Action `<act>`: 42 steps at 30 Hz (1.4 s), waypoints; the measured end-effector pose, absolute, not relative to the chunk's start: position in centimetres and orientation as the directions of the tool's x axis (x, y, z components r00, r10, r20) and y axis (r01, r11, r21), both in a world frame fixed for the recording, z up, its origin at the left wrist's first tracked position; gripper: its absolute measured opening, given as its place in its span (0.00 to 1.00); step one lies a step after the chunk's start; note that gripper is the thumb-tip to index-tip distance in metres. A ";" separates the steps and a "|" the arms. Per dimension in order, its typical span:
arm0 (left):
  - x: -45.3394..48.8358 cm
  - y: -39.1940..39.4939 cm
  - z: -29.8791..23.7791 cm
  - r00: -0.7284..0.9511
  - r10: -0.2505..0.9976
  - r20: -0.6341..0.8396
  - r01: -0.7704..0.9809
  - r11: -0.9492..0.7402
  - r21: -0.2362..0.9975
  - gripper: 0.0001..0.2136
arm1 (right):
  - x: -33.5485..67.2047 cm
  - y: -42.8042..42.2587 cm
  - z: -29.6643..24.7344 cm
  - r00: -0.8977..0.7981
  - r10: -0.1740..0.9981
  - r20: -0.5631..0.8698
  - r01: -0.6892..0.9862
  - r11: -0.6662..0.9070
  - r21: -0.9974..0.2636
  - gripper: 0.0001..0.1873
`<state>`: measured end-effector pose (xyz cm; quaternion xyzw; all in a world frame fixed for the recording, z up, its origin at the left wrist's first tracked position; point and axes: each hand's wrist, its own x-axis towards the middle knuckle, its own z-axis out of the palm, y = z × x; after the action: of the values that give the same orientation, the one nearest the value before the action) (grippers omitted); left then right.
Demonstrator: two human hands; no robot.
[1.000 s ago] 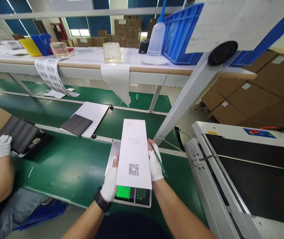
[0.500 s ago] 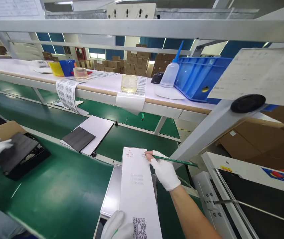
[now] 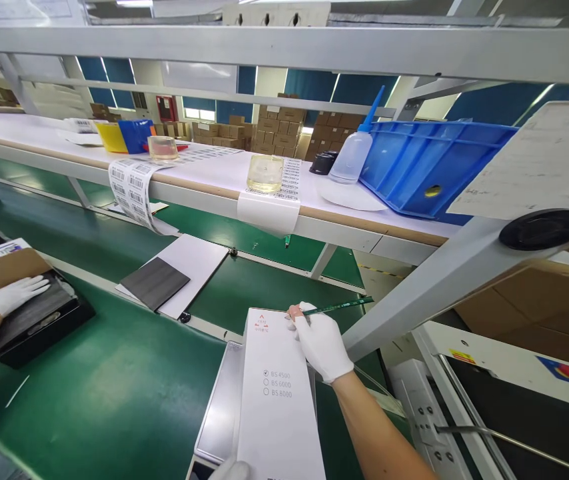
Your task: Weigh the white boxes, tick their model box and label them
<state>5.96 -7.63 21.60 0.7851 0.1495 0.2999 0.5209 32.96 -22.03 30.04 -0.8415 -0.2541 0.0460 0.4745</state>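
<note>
A long white box with red and grey print tilts in front of me above a metal-topped device. Three circles are printed on it, and the one beside BS 4500 bears a tick. Its left side is gripped by my left hand, gloved in white and mostly cut off by the bottom edge. My right hand, in a white glove with bare fingertips, is closed around a green pencil. Those fingertips are at the box's upper right edge.
At far left, another person's gloved hand presses into an open black box. A dark sheet lies on a white panel. The shelf holds a squeeze bottle, a blue bin and tape rolls. A slanted post stands right.
The white box and my left hand sit lower in view, and the pencil has swung to point up at its far end. The other person's hand has moved right over the black box.
</note>
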 end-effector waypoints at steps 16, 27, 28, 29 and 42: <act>2.8 27.9 22.8 0.740 0.543 0.397 -0.002 -0.589 0.808 0.29 | 33.4 -21.9 29.2 0.875 0.448 0.185 0.391 -0.425 -0.816 0.25; 12.0 -6.6 25.3 0.680 0.413 0.606 -0.233 -0.661 0.713 0.17 | 32.1 -23.9 30.9 0.966 0.215 0.141 0.171 -0.128 -0.977 0.36; 13.8 -6.0 26.6 0.641 0.399 0.656 -0.248 -0.701 0.668 0.17 | 32.3 -23.9 31.5 0.958 0.211 0.195 0.227 -0.140 -0.964 0.35; 16.1 -4.8 28.5 0.588 0.384 0.712 -0.258 -0.745 0.615 0.17 | 32.6 -23.8 32.3 0.940 0.218 0.262 0.299 -0.157 -0.941 0.34; 32.8 4.5 43.5 0.428 0.203 0.881 -0.071 -0.964 0.257 0.16 | 37.5 -17.7 44.6 -0.008 0.431 0.902 0.890 -0.409 0.204 0.10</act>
<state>32.77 4.47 43.53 0.8352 0.0398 0.5333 0.1285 37.50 -17.73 44.64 -0.6672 -0.4950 -0.5091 0.2252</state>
